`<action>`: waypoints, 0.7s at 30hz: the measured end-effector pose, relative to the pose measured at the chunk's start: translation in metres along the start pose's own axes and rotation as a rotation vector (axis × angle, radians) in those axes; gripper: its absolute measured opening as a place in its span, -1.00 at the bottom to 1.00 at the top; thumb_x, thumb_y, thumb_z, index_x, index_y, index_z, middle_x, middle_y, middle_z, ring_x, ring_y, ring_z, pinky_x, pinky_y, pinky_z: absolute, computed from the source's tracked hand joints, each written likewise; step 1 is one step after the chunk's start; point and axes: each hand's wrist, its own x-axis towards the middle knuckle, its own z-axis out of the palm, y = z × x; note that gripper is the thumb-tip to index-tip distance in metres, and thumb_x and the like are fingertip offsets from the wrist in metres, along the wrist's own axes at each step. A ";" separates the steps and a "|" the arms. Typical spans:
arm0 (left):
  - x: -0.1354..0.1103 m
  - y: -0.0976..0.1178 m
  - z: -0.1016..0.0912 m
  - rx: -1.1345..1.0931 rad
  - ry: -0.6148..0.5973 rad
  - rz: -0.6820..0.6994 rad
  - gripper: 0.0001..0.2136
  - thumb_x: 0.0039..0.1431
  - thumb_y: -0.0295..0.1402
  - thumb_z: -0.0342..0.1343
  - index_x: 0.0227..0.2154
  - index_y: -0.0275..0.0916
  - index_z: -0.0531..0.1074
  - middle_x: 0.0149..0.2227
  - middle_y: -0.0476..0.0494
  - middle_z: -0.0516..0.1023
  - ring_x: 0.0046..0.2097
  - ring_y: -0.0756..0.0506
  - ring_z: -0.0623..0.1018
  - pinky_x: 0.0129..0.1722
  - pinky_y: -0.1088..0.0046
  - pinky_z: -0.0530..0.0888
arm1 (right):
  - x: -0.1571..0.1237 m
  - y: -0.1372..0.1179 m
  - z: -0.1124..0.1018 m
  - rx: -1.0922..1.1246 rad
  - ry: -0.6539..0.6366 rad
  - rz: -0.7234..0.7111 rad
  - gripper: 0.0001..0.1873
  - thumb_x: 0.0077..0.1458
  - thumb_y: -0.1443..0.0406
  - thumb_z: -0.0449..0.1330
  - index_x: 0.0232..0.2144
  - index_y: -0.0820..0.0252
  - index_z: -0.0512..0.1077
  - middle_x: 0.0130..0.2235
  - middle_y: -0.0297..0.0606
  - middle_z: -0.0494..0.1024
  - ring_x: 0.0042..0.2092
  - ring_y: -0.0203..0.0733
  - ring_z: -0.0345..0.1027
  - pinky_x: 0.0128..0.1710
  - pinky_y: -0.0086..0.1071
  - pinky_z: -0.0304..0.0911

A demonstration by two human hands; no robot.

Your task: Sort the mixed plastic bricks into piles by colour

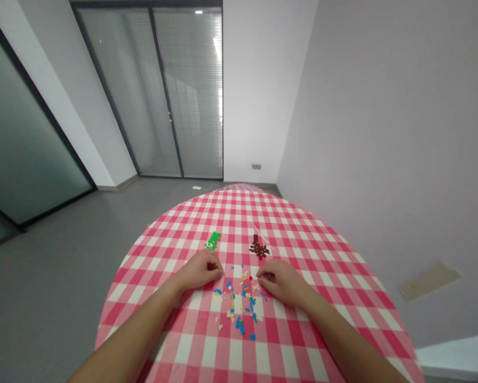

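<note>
1. A grey floor (63, 276) runs to a glass partition with slatted blinds (167, 96) at the far end, and a pale lilac wall (382, 133) rises on the right. A small wall plate (256, 166) sits low on the far wall, and a white adapter with a cable (197, 187) lies on the floor below it.
2. The round worktop (151, 250) is covered in pink-and-white gingham.
3. Small plastic building bricks (239, 303) in blue, yellow, white and red lie scattered near the middle of the worktop, between and just below the two hands.
4. Farther out, a cluster of green bricks (212, 241) lies beyond the left hand, and a stack of dark brown bricks (258, 247) lies beyond the right hand, the two well apart.
5. The left hand (199, 270) rests on the cloth at the left edge of the scatter, its fingers (217, 268) curled together. Whether they hold a brick is hidden.
6. The right hand (282, 282) rests at the right edge of the scatter, its fingers (263, 275) drawn together just above the bricks. A tiny blue brick (269, 277) shows at the fingertips, but I cannot tell if it is gripped.
</note>
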 end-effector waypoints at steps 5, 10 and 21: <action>-0.003 -0.003 -0.004 -0.033 -0.047 0.007 -0.87 0.07 -0.41 0.20 -0.55 -0.23 0.56 -0.48 -0.07 0.54 -0.35 -0.04 0.49 -0.21 0.40 0.39 | -0.006 0.000 -0.004 -0.039 -0.161 0.023 -0.83 0.04 0.35 0.16 -0.49 0.16 0.56 -0.42 -0.28 0.61 -0.43 -0.26 0.39 -0.43 -0.44 0.10; -0.003 -0.004 -0.003 -0.038 -0.043 0.008 -0.83 0.10 -0.39 0.17 -0.56 -0.24 0.55 -0.49 -0.07 0.54 -0.37 -0.04 0.48 -0.24 0.41 0.39 | -0.009 -0.006 -0.001 -0.107 -0.202 0.018 -0.81 0.01 0.34 0.17 -0.60 0.18 0.48 -0.56 -0.30 0.53 -0.55 -0.32 0.24 -0.54 -0.41 -0.07; -0.001 -0.001 -0.004 -0.031 -0.033 0.014 -0.81 0.11 -0.39 0.13 -0.58 -0.24 0.52 -0.51 -0.07 0.52 -0.39 -0.03 0.47 -0.26 0.40 0.39 | -0.004 -0.008 0.001 0.095 -0.055 0.138 -0.89 -0.07 0.41 0.15 -0.55 0.19 0.47 -0.51 -0.28 0.56 -0.47 -0.27 0.37 -0.48 -0.45 0.12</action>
